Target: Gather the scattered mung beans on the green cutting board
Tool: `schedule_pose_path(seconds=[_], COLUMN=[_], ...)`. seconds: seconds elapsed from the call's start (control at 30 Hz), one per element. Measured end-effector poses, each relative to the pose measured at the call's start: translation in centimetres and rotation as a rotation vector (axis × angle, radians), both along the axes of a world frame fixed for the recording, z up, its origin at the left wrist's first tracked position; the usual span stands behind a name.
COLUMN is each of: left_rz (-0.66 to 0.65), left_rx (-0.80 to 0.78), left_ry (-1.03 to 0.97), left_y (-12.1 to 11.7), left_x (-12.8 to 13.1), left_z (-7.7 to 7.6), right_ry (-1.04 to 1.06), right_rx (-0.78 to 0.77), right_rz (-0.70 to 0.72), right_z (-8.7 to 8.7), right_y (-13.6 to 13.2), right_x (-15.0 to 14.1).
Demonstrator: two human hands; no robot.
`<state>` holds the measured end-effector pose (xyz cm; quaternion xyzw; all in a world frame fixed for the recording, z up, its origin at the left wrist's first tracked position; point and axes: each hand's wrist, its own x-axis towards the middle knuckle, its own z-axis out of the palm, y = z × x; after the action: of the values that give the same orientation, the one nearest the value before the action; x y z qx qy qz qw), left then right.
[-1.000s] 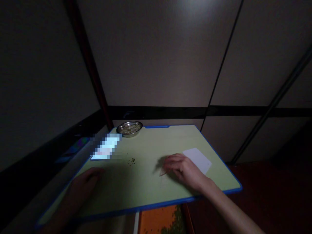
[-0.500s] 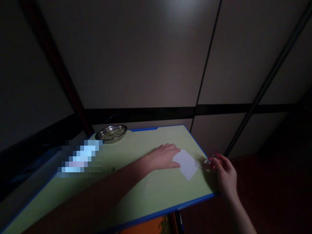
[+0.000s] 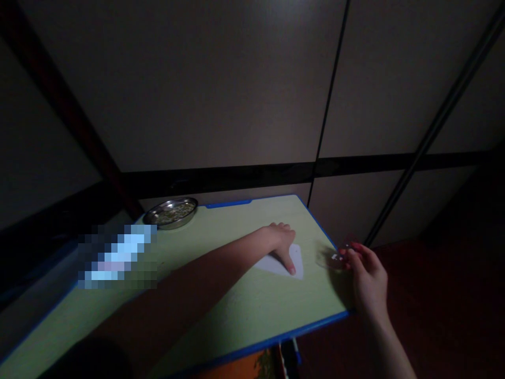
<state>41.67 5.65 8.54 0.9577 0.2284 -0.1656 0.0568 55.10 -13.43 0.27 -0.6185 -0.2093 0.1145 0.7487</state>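
My left hand (image 3: 282,242) reaches across the pale green tabletop (image 3: 236,310) and lies on a white piece of paper (image 3: 298,255). Its thumb is stretched out over the paper, apart from the other fingers, and covers part of the sheet. At the table's right edge, my right hand (image 3: 366,273) is closed in a pinch on a small see-through thing (image 3: 329,262) with bright glints. What kind of thing this is, I cannot make out in the dim light.
A shallow metal bowl (image 3: 171,213) with small pale bits in it stands at the back left. In front of it is a bright blurred-out patch (image 3: 122,255). Blue trim (image 3: 303,331) edges the table. Cabinet panels (image 3: 221,95) rise behind, and an orange surface (image 3: 240,368) shows below.
The paper has turned and shifted left under my left hand, which now covers more of it, thumb pointing towards me. My right hand stays at the table's edge, still pinching the see-through thing.
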Motion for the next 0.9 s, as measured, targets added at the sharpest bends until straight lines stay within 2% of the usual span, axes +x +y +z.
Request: schedule_pose_path(seconds=[0.13,0.23,0.4,0.53,0.63,0.77,0.9], left_rz=[0.050,0.063,0.012,-0.091,-0.199,-0.344,-0.443], left_rx=[-0.010,-0.022,-0.013,0.000,0.031,0.113,0.187], left_ry=[0.072,0.053,0.022,0.011,-0.013,-0.055,-0.104], left_y=[0.6,1.1,1.7,0.7,-1.5,-5.0,-6.8], left_x=[-0.6,-1.6,-3.5,-4.4,-4.3,-3.7,-3.1], left_z=[0.7,1.9,4.7,6.2,6.2,5.1,4.2], right_ry=[-0.025,-0.041,-0.047,-0.025,-0.026,-0.043,-0.082], right_rx=[0.022,0.006,-0.005,0.008,0.002,-0.025,-0.034], right_rz=[0.017,0.036,0.048,0.030,0.008,-0.009,-0.003], right_z=[-0.2,-0.6,-1.0,-1.3,-1.3,-1.0,-0.6], right_y=[0.1,0.1,0.1,0.1,0.1,0.0,-0.1], right_x=[0.0,0.3,0.6,0.6,0.5,0.4,0.3])
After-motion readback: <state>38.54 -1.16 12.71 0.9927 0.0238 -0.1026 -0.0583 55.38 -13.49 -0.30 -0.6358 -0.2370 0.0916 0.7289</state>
